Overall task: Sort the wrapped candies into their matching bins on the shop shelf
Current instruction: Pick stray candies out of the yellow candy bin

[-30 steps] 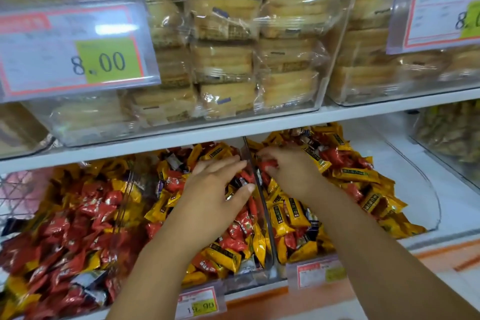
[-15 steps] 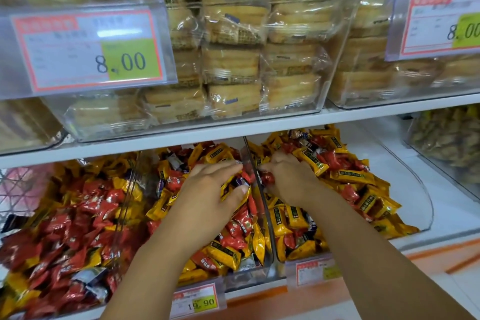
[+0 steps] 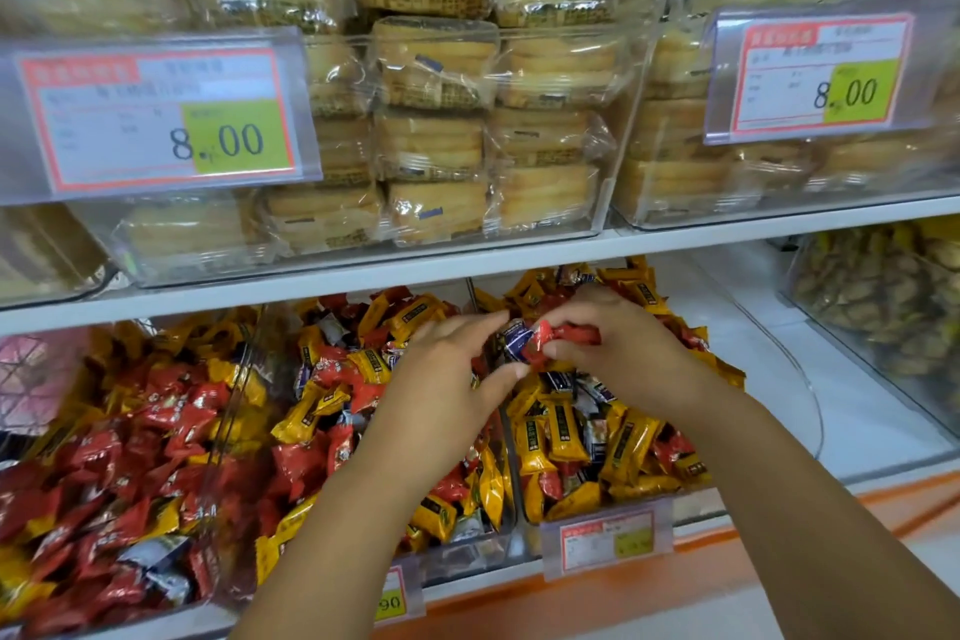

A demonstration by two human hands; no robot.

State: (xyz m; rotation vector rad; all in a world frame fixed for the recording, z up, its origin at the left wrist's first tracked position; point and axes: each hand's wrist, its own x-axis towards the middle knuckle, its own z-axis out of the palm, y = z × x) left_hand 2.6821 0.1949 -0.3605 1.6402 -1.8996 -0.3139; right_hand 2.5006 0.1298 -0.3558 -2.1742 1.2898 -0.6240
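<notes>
Right hand [image 3: 618, 353] pinches red candy [image 3: 563, 337], lying left-right above the divider [image 3: 508, 457]; left hand [image 3: 441, 385] spread beside it; bare shelf [image 3: 872, 411] rightward.

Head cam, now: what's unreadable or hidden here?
Head view:
- Middle price tag: left forearm covers it; only "90" shows.
- Right price tag: print too small.
- Left hand: pinching blue candy or just near, unclear.
- Right hand grips red candy; fingers hide any others.
</notes>
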